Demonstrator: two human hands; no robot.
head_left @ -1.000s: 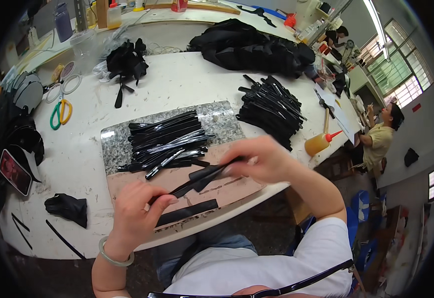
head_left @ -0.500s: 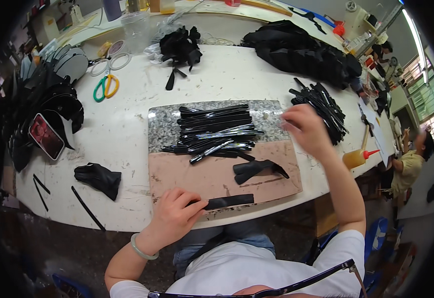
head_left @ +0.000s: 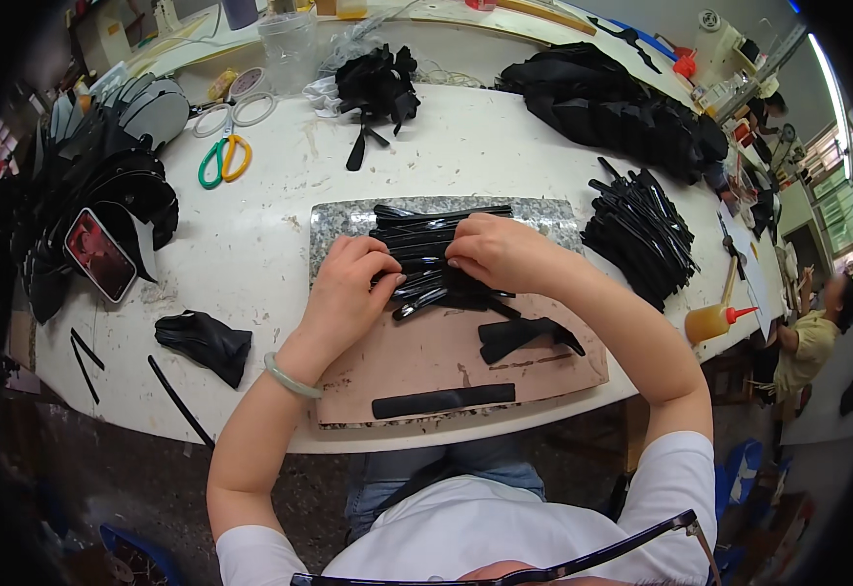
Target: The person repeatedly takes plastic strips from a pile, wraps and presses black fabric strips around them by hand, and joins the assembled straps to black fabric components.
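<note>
Black glossy strips (head_left: pixel 418 262) sit piled on the speckled slab (head_left: pixel 336 221), left hand (head_left: pixel 353 278) and right hand (head_left: pixel 502 252) both at them, can't tell if either grip is clamped; looks like picking-out, next move likely needs one strip freed cleanly.

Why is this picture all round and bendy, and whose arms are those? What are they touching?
There's no robot here, just a person with bare hands. A wide camera on their head looks down, and its lens bends straight edges. The left hand and right hand touch a pile of shiny black strips on a board; I can't tell whether they grip any. The white table also has another black bundle, a phone and a bottle with a red tip.
</note>
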